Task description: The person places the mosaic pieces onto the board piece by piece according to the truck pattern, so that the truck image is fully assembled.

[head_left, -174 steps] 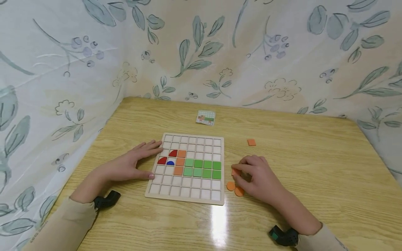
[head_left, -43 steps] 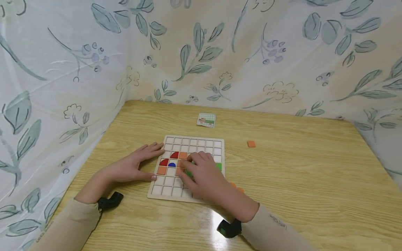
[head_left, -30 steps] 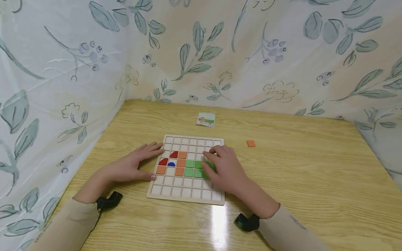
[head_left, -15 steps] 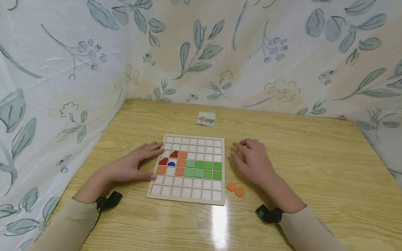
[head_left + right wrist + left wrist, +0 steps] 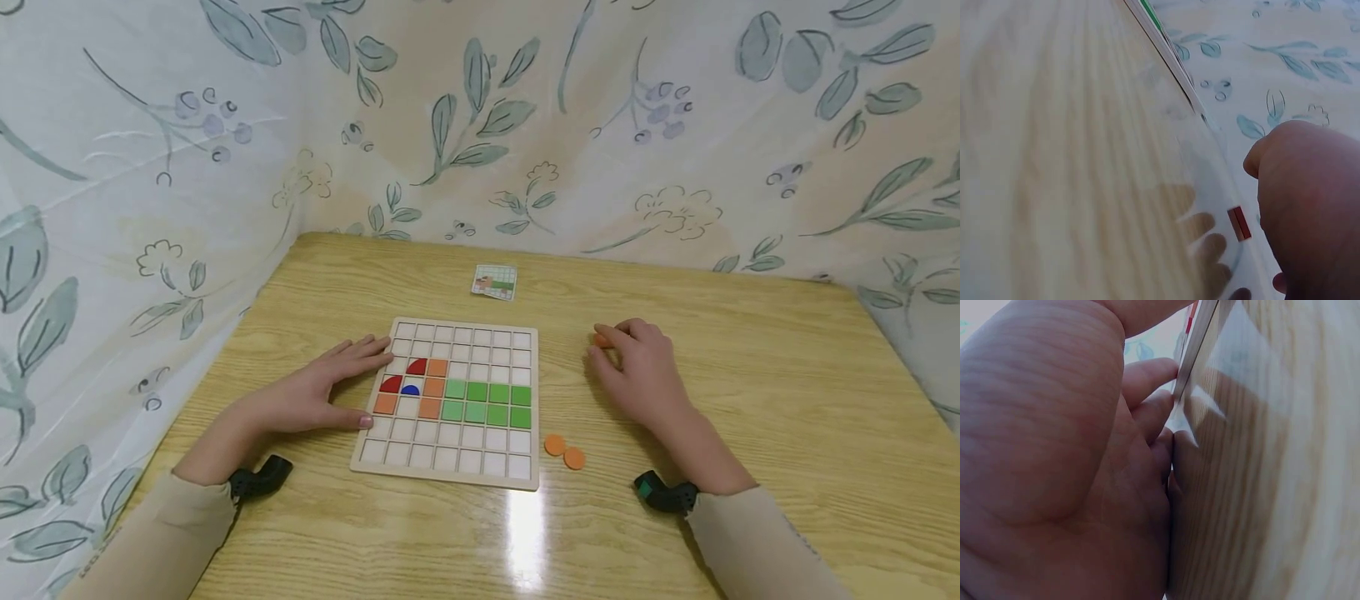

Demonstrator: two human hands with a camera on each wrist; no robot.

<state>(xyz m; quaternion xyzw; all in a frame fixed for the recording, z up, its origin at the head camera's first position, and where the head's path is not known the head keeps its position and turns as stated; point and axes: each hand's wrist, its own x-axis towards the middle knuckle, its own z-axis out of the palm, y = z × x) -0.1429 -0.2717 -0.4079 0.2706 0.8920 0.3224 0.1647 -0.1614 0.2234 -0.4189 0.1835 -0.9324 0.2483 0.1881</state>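
Note:
My left hand (image 5: 303,396) lies at the left side of a wooden grid board (image 5: 442,483), fingertips and thumb at its edge, fingers spread. In the left wrist view its fingers (image 5: 1150,378) reach to the board's edge. Set in the board are red quarter-circles (image 5: 417,367), a blue half-circle (image 5: 410,390), several orange squares (image 5: 433,387) and several green squares (image 5: 498,393). My right hand (image 5: 641,371) hovers over a loose orange square tile (image 5: 602,341), partly hidden beneath its fingers. The right wrist view shows that tile (image 5: 1239,224) on the table, beside the bent fingers, not gripped.
Two orange discs (image 5: 564,451) lie right of the board's lower corner. Behind the board is a small picture card (image 5: 494,282) with a coloured grid pattern. A floral curtain (image 5: 480,125) borders the wooden table (image 5: 787,375) at the back and left.
One more orange square sits in the board's left column than at first. My right hand has left the board and moved right to the loose orange square tile. My left hand has stayed put.

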